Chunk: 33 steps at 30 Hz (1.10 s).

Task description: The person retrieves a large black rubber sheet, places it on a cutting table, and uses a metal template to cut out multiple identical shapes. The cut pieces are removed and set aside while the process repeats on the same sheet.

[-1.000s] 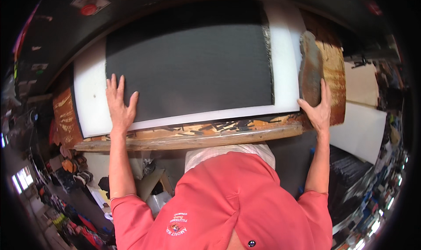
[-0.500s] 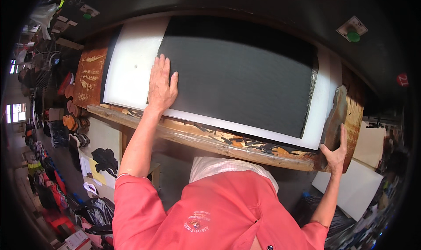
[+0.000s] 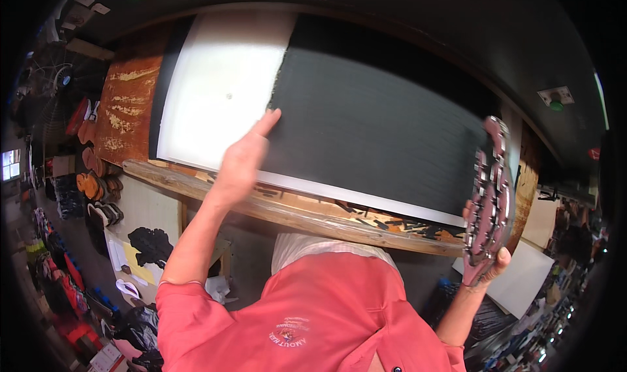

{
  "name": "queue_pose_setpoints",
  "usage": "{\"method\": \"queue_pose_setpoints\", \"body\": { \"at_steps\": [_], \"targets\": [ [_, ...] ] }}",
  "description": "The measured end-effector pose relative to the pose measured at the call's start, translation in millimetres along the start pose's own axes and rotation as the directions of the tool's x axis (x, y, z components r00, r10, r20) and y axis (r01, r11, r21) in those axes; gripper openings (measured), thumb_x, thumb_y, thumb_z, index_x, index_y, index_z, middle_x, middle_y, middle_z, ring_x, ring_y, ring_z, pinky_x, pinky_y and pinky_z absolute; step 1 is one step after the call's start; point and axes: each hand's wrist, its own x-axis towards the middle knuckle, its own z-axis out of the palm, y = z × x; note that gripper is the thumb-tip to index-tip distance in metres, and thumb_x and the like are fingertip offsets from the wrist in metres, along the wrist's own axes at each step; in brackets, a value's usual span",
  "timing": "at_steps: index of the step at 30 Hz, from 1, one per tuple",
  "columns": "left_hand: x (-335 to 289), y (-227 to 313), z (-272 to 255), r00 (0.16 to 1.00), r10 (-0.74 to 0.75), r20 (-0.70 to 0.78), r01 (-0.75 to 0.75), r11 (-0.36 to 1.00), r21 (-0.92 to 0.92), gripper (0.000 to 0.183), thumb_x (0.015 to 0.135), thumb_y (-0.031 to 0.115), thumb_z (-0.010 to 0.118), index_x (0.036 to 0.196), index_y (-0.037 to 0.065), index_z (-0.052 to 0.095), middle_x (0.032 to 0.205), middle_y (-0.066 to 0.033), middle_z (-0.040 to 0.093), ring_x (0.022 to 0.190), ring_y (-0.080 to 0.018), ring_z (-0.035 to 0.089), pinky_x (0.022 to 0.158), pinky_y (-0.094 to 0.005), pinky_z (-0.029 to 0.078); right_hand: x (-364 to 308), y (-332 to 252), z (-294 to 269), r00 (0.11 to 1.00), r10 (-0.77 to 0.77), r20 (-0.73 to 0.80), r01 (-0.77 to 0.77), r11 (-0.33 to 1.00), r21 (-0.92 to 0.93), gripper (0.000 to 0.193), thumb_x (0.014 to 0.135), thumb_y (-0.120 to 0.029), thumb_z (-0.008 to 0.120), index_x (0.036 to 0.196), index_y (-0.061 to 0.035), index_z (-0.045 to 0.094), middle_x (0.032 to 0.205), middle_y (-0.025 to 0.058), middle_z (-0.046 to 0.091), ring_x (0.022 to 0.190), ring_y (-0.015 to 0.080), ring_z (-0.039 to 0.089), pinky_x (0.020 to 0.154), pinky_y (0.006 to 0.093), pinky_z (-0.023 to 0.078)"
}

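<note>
A black sheet (image 3: 372,124) lies flat across a white cutting board (image 3: 215,85). My left hand (image 3: 241,163), smeared by motion, is over the board near the sheet's left edge, fingers stretched out and nothing seen in it. In my right hand (image 3: 486,271) is a long reddish-brown cutting die (image 3: 491,199) with shiny metal edges, tilted upright at the sheet's right end. The thumb shows at the die's lower end; some fingertips show on its left side, and the rest are hidden behind it.
A wooden rail (image 3: 294,209) runs along the bench's front, with black offcuts (image 3: 398,223) in the trough behind it. Scuffed brown board (image 3: 130,104) shows at the left. A dark machine beam (image 3: 444,32) spans the far side. White panels (image 3: 522,277) stand at lower right.
My right hand has picked up the cutting die and turned its metal edges into view. The black sheet has shifted right on the white board. My left hand has come off the sheet's edge, nearer me.
</note>
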Motion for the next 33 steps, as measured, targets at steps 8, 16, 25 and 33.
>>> {"method": "queue_pose_setpoints", "body": {
  "at_steps": [8,16,25,33],
  "targets": [
    [4,42,-22,0.967,-0.251,0.050,0.018,-0.130,-0.991,0.077,0.118,0.053,0.017,0.171,-0.004,0.024,0.179,-0.0258,0.018,0.167,-0.0408,0.016,0.138,-0.0520,0.016,38,71,121,0.995,-0.011,0.097,0.038,0.957,-0.286,0.118,0.069,-0.038,0.089,0.164,0.0079,0.037,0.156,0.0269,0.053,0.143,0.0390,0.057,0.125,0.0491,0.041],
    [9,27,-21,0.982,-0.171,0.075,0.125,0.304,-0.945,0.069,0.120,0.042,0.024,0.172,-0.003,0.021,0.178,-0.0251,0.023,0.166,-0.0415,0.022,0.136,-0.0528,0.018,55,120,141,0.908,-0.130,0.399,0.401,-0.012,-0.916,0.113,0.065,-0.026,0.091,0.165,-0.0092,0.042,0.168,0.0356,0.029,0.148,0.0551,0.038,0.118,0.0599,0.043],
    [21,-37,0,0.975,0.175,0.137,-0.221,0.700,0.679,0.069,0.099,0.008,0.070,0.160,-0.009,0.042,0.170,-0.0309,0.037,0.159,-0.0495,0.034,0.131,-0.0597,0.026,61,121,142,0.854,-0.219,0.471,0.493,0.054,-0.868,0.102,0.057,-0.024,0.090,0.153,-0.0055,0.059,0.165,0.0332,0.038,0.141,0.0508,0.049,0.111,0.0572,0.048],
    [22,-34,3,0.971,0.194,0.142,-0.238,0.692,0.682,0.068,0.098,0.002,0.067,0.160,-0.007,0.041,0.170,-0.0291,0.039,0.158,-0.0504,0.036,0.129,-0.0609,0.030,62,134,199,0.906,-0.213,0.367,0.418,0.307,-0.855,0.102,0.058,-0.022,0.094,0.153,-0.0050,0.060,0.165,0.0294,0.041,0.141,0.0437,0.051,0.116,0.0509,0.047]
  ]
}}
